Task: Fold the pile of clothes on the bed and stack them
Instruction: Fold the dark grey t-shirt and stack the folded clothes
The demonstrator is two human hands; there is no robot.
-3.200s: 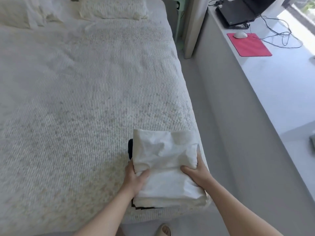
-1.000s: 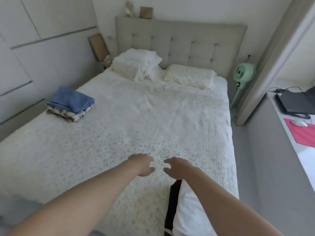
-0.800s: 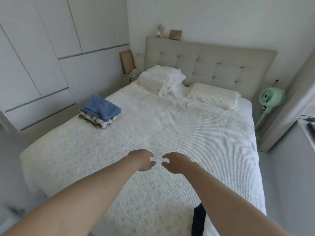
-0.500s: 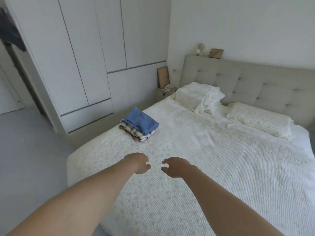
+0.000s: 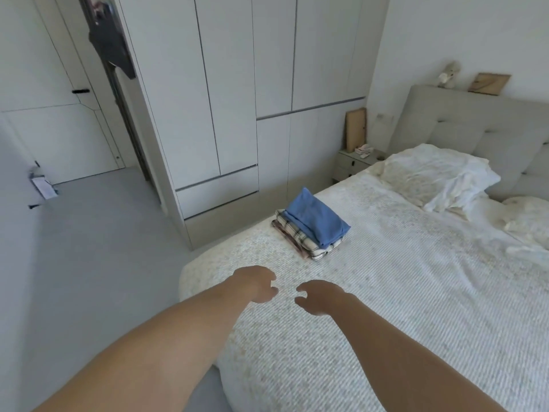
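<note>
A small stack of folded clothes lies near the far left edge of the bed (image 5: 416, 307): a blue garment (image 5: 316, 220) on top of plaid ones (image 5: 300, 239). My left hand (image 5: 257, 282) and my right hand (image 5: 319, 295) hover side by side over the white bedspread, short of that stack. Both have loosely curled fingers and hold nothing. The white folded pile I handled earlier is out of view.
White wardrobe doors (image 5: 231, 99) run along the left of the bed, with grey floor (image 5: 89, 248) between. A nightstand (image 5: 353, 165) stands by the padded headboard (image 5: 475, 126). Pillows (image 5: 430, 176) lie at the head of the bed.
My hands let go of the white folded pile at the bed's right corner. My view has swung left across the bed to the blue and plaid stack, hands empty and reaching forward.
</note>
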